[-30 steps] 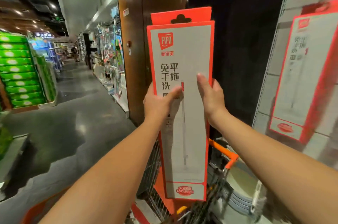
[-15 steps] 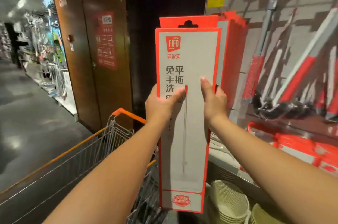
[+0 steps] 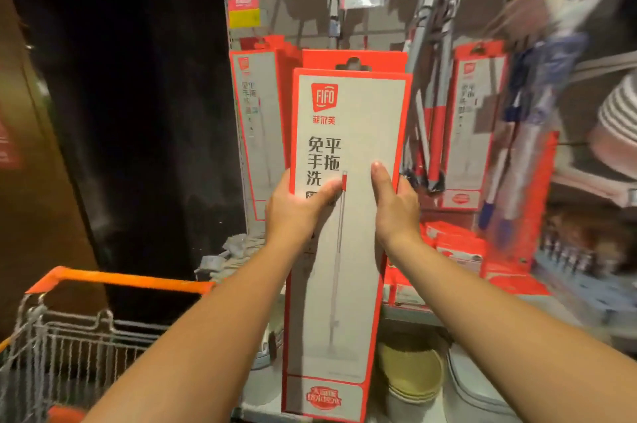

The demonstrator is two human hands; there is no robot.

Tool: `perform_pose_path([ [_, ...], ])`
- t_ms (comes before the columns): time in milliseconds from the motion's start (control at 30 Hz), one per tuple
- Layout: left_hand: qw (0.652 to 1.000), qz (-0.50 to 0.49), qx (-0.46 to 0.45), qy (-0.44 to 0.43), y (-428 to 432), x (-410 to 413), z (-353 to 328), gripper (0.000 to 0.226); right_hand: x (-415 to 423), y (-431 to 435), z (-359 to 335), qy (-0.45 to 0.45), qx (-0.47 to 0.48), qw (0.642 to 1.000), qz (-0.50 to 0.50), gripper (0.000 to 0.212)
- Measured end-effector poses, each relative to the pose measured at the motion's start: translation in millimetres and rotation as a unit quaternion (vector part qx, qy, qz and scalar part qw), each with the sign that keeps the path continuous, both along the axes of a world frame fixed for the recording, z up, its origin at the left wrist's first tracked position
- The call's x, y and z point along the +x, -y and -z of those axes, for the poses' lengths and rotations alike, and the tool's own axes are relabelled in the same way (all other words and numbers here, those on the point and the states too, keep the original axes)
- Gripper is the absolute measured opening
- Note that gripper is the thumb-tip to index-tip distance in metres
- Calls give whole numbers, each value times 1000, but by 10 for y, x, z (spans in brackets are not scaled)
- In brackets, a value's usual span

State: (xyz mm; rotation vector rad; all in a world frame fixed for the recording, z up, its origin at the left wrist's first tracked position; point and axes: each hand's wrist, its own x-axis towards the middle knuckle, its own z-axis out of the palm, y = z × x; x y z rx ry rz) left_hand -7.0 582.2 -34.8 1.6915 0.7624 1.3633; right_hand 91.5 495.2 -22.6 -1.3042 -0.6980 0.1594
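mop box [image 3: 358,302] upright, just right of the shopping cart [image 3: 117,279]; left hand [image 3: 296,212] and right hand [image 3: 393,205] clamp its long edges mid-height, thumbs across the front; looks light, stiff, slick cardboard

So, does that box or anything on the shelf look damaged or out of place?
Nothing stands out. The mop box is upright and undented, gripped by the left hand and right hand; matching boxes hang behind it.

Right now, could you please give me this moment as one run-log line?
left hand: grips mop box | right hand: grips same box | box: upright | cart: lower left
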Motion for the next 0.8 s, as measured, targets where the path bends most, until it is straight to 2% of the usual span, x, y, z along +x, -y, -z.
perform_pose_path([
  [33, 1000, 15, 2, -5, 12, 104, 5, 43, 83, 59, 25, -5, -4, 1000, 17, 91],
  [100, 999, 47, 7, -10, 71, 328, 27, 48, 254, 178, 70, -11, -9, 998, 53, 85],
  [267, 993, 118, -16, 6, 297, 850, 123, 42, 726, 462, 144, 12, -21, 993, 120, 46],
  [367, 989, 148, -28, 2, 406, 1178, 151, 37, 1028, 609, 181, 21, -24, 988, 154, 48],
  [533, 984, 179, -13, -3, 566, 1761, 61, 44, 1607, 764, 141, 11, -9, 986, 164, 27],
  [600, 984, 179, -5, 2, 587, 2030, 8, 50, 1861, 797, 88, 8, -6, 986, 165, 33],
  [700, 985, 173, -3, 6, 625, 2422, -96, 48, 2211, 835, -33, 11, -1, 988, 155, 61],
  [800, 987, 162, -2, 8, 670, 2769, -204, 40, 2558, 845, -148, 12, -6, 991, 137, 69],
])
